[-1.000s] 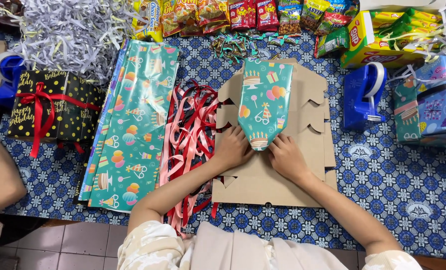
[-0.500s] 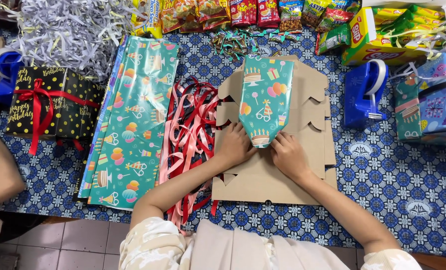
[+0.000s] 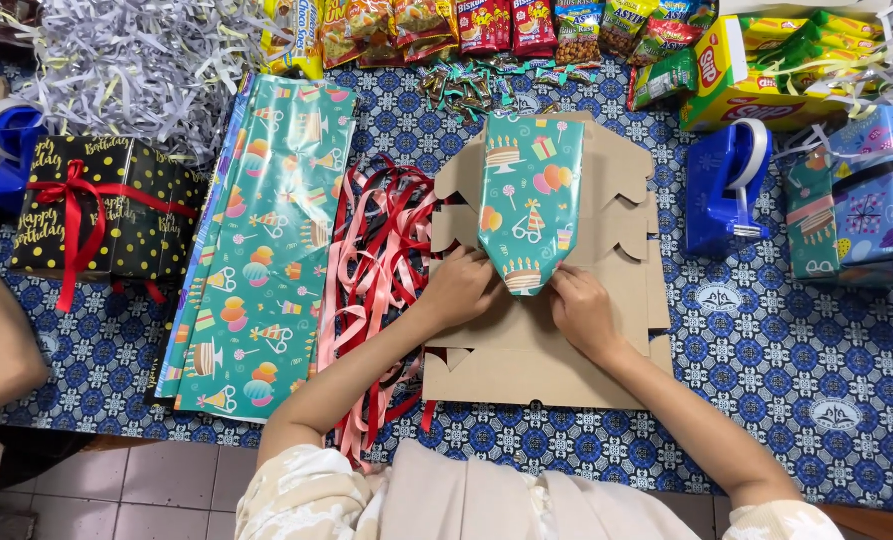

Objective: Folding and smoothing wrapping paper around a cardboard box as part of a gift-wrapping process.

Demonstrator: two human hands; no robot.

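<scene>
The wrapped parcel [image 3: 528,200] lies on flattened cardboard [image 3: 566,350] at the middle of the tabletop [image 3: 816,350]. Its body is covered in teal party-print paper; the near end is folded to a point, apparently not yet taped. The left hand [image 3: 463,290] and right hand [image 3: 581,310] press this flap with closed fingertips.

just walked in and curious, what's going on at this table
A person is wrapping a parcel in teal birthday-print paper on flattened cardboard. The left hand and right hand press the folded, pointed end flap at its near end. Red and pink ribbons and wrapping-paper sheets lie to the left, a blue tape dispenser to the right.
</scene>
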